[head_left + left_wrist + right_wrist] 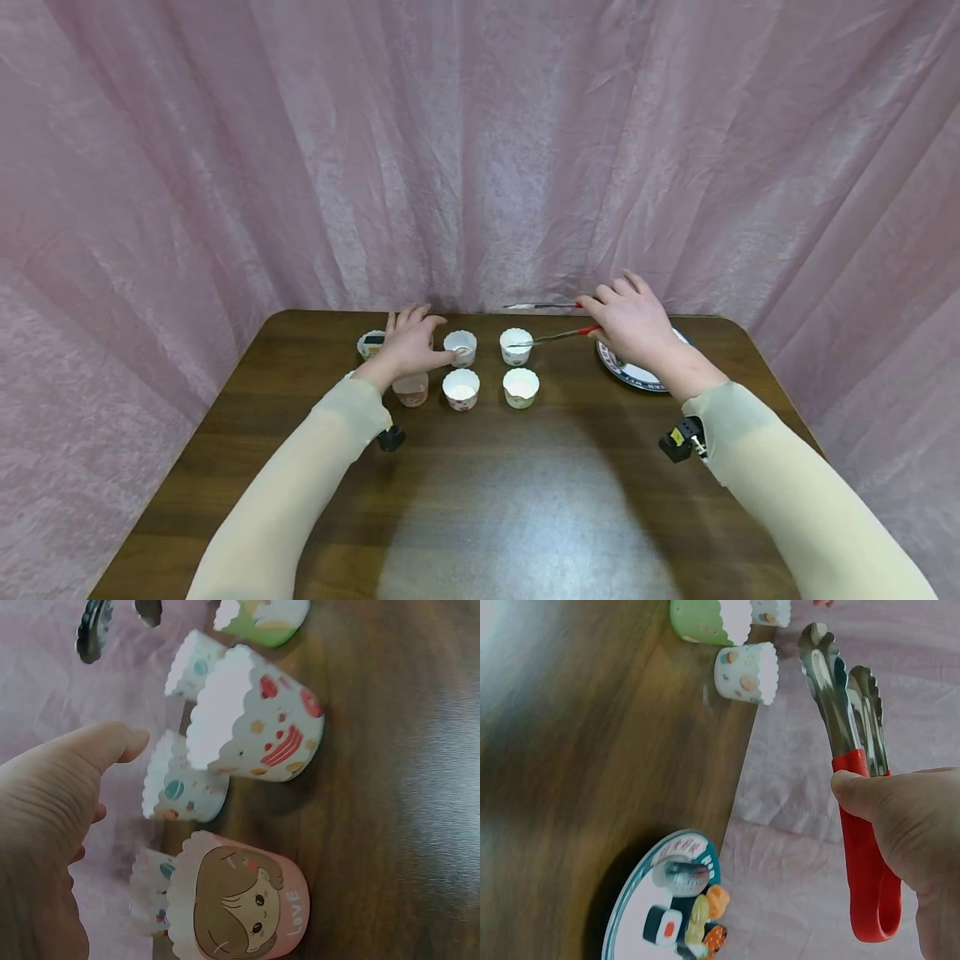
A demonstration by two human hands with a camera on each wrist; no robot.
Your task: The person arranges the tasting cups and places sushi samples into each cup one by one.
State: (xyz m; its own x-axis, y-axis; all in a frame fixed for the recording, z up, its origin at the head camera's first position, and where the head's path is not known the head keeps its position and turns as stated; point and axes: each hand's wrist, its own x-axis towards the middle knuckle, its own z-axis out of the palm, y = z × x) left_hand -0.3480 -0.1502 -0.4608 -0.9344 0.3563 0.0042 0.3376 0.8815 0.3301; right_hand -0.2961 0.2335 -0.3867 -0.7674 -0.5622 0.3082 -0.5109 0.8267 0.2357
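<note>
My right hand (630, 321) grips a pair of tongs (859, 802) by the red handles, the metal ends spread apart and pointing left over the back of the table. Over the cups at the left is my left hand (408, 346), its thumb stretched out and nothing visible in its grasp. Below it stands a pink paper cup (292, 900) with a cartoon face and the word LOVE. A white cup (292, 742) with a cake print and a green-based cup (521, 388) stand beside it in the front row. The back-left cup (363, 343) contains something dark, partly behind the hand.
A blue-rimmed plate (637, 381) lies at the right, partly under my right forearm. On it are small sushi-like pieces (662, 925). More white cups (460, 342) form the back row. A pink curtain (480, 167) hangs behind the table's far edge.
</note>
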